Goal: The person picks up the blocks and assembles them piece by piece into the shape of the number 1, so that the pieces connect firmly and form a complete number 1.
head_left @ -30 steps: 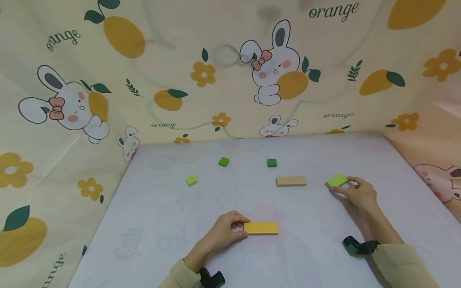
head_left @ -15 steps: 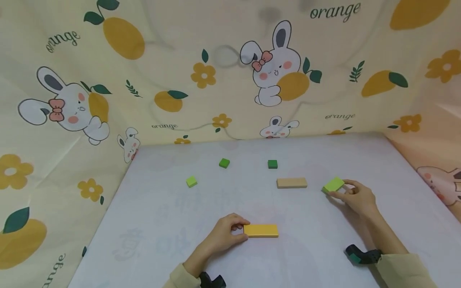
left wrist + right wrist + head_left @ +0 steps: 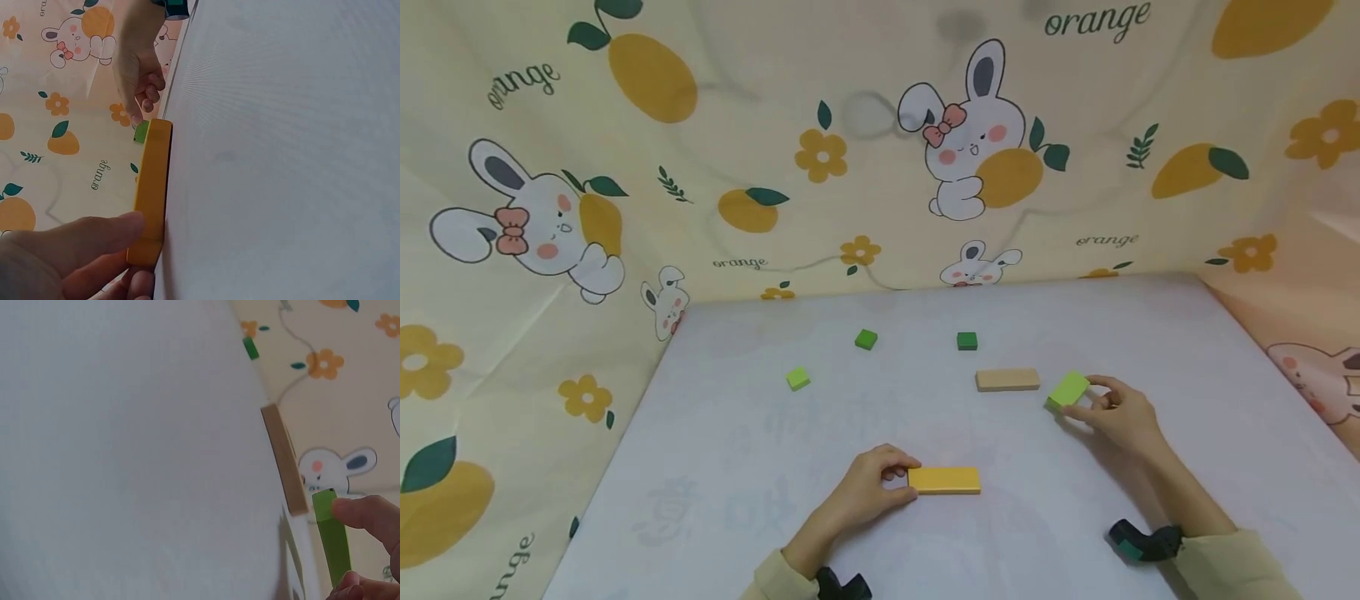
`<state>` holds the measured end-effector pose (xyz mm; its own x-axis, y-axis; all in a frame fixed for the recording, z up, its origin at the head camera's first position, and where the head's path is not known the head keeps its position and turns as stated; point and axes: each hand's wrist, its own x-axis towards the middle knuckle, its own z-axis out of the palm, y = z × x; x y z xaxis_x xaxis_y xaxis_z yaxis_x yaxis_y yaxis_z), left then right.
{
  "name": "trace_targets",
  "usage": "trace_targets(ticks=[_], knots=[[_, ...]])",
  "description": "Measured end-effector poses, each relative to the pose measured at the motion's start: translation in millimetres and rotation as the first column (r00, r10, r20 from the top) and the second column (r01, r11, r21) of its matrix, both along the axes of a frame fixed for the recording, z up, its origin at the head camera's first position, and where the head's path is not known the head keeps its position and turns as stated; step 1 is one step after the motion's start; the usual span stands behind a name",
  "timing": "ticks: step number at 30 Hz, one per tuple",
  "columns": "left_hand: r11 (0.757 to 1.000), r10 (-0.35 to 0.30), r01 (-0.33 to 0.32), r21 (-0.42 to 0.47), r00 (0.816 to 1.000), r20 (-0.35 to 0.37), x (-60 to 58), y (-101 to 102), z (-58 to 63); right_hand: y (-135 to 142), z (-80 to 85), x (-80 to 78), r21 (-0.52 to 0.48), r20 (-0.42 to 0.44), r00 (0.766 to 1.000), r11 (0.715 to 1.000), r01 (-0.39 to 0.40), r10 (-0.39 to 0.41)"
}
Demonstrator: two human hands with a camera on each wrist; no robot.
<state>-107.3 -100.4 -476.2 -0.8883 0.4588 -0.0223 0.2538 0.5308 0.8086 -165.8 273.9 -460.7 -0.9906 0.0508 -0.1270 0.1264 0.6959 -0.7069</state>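
Observation:
My left hand (image 3: pixel 868 483) pinches the left end of a long yellow block (image 3: pixel 951 481), which lies flat on the white table; in the left wrist view, the thumb presses on this yellow block (image 3: pixel 153 194). My right hand (image 3: pixel 1123 417) grips a light green rectangular block (image 3: pixel 1067 391) between thumb and fingers, tilted and raised above the table, with a shadow below. Just left of it lies a tan wooden block (image 3: pixel 1007 380). The right wrist view has the green block (image 3: pixel 333 537) close to one end of the tan block (image 3: pixel 284 459).
Toward the back lie a dark green small block (image 3: pixel 967 341), a mid-green one (image 3: pixel 866 339) and a light green one (image 3: pixel 798 378). A printed cloth (image 3: pixel 760 150) with rabbits and oranges hangs behind the table (image 3: pixel 737 467) and along its sides.
My right hand has carried the light green block left and slightly nearer, turning it a little, so it is now closer to the tan block. The left hand stays on the yellow block.

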Motion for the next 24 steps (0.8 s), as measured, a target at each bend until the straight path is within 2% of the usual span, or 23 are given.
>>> trace_targets(ticks=[9, 15, 24], knots=[[1.0, 0.004, -0.004, 0.008, 1.0, 0.005, -0.9, -0.7, -1.5, -19.5, 5.5, 4.9, -0.026, -0.024, 0.999, 0.999, -0.026, 0.026], [1.0, 0.008, -0.008, 0.01, 1.0, 0.021, -1.2, -0.5, 1.5, -30.7, 8.0, 7.5, -0.042, -0.065, 0.997, 0.998, -0.052, 0.049], [1.0, 0.012, -0.013, 0.017, 0.999, 0.038, -0.5, -1.2, 0.0, -47.0, 6.3, 15.0, -0.076, -0.063, 0.993, 0.992, -0.103, 0.098]])
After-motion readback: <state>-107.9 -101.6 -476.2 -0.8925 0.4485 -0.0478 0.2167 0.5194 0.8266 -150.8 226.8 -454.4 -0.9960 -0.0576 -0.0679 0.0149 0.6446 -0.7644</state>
